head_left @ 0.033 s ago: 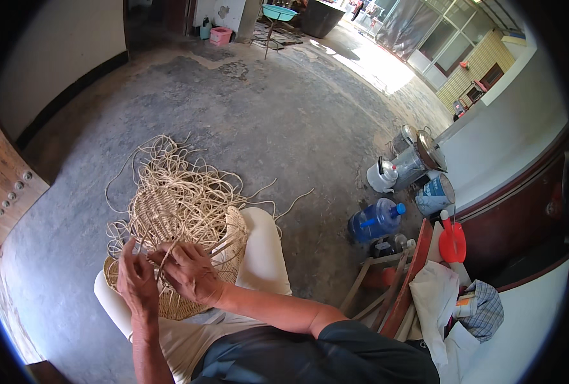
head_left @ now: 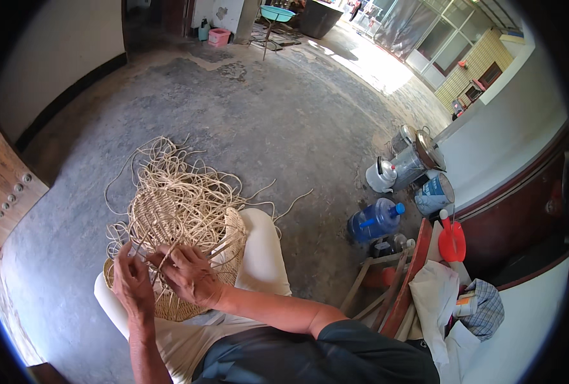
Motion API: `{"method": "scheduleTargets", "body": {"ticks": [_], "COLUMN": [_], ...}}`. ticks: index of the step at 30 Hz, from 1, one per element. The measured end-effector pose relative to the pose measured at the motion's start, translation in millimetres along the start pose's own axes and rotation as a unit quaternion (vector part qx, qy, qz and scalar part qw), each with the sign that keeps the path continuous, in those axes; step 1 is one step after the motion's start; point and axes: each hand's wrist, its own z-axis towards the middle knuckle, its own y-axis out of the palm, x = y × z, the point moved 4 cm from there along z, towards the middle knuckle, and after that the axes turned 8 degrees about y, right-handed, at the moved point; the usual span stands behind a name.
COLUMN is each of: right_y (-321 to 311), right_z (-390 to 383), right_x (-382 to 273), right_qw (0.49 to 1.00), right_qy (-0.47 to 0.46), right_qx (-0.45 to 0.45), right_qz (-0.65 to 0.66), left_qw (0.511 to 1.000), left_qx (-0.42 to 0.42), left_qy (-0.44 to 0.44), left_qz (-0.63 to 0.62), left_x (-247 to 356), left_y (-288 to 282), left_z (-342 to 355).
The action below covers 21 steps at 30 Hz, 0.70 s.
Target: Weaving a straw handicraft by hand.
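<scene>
A woven straw basket [head_left: 177, 308] rests in my lap between my knees, its weave rising to an edge at my right knee. My left hand [head_left: 133, 281] is at its left side, thumb and fingers pinched on a thin straw cord. Beside it, my right hand [head_left: 190, 274] reaches across with bent fingers closed around cord strands at the work. The fingers partly hide the strands, and the exact crossing cannot be made out. Beyond my hands, loose straw cord [head_left: 192, 192] lies in a tangled pile on the floor, against a round woven part [head_left: 154, 210].
To the right stand a blue water jug [head_left: 375, 221], a metal kettle [head_left: 381, 175], a paint bucket [head_left: 435, 194] and a wooden bench [head_left: 407, 278] carrying a red scoop [head_left: 451, 242] and cloths. A studded wooden panel [head_left: 9, 185] is at the left. Farther off are a pink bucket [head_left: 218, 38] and a turquoise basin [head_left: 277, 13].
My left hand has shifted slightly left and down. The right hand keeps nearly the same place on the strands.
</scene>
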Motion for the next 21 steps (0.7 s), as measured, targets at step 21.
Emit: {"method": "scheduleTargets", "body": {"ticks": [21], "right_y": [4.6], "right_z": [9.9], "right_x": [-16.5], "right_qw": [0.998], "right_qy": [0.010], "right_qx": [0.006], "right_qz": [-0.064], "left_qw": [0.971], "left_qx": [-0.097], "left_qy": [-0.145], "left_qz": [-0.161], "left_x": [-9.4], "left_y": [-9.3], "left_z": [52.2]}}
